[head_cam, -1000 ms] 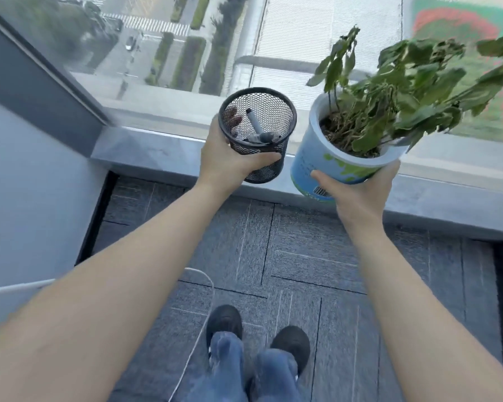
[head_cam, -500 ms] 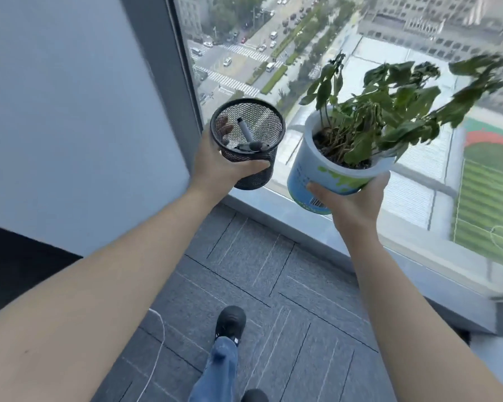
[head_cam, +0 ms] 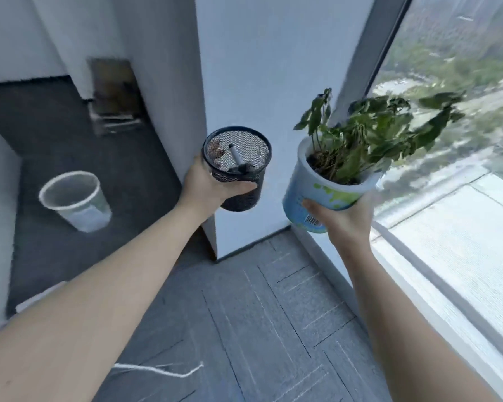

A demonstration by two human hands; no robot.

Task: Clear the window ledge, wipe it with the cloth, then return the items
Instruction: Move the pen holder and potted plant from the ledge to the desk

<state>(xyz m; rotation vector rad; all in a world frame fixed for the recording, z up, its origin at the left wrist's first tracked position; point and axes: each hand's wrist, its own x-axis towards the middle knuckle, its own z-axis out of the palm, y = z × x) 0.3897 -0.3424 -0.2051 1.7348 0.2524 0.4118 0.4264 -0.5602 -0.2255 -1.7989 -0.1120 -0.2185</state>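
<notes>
My left hand (head_cam: 208, 185) grips a black mesh pen holder (head_cam: 238, 166) with a grey marker lying inside. In my right hand (head_cam: 341, 217) is a white and blue pot (head_cam: 317, 195) holding a leafy green plant (head_cam: 372, 134), gripped from below. Both are held up in the air, side by side, in front of a white wall corner. The grey window ledge (head_cam: 436, 300) runs along the right under the glass. No cloth is in view.
A white wall column (head_cam: 244, 82) stands straight ahead. A pale waste bin (head_cam: 74, 200) sits on dark carpet at the left. Grey carpet tiles (head_cam: 259, 329) cover the floor below, with a white cable (head_cam: 157, 369) lying on them.
The view has swung left, away from the window toward the wall corner and the waste bin. Both hands still carry the pen holder and the plant pot.
</notes>
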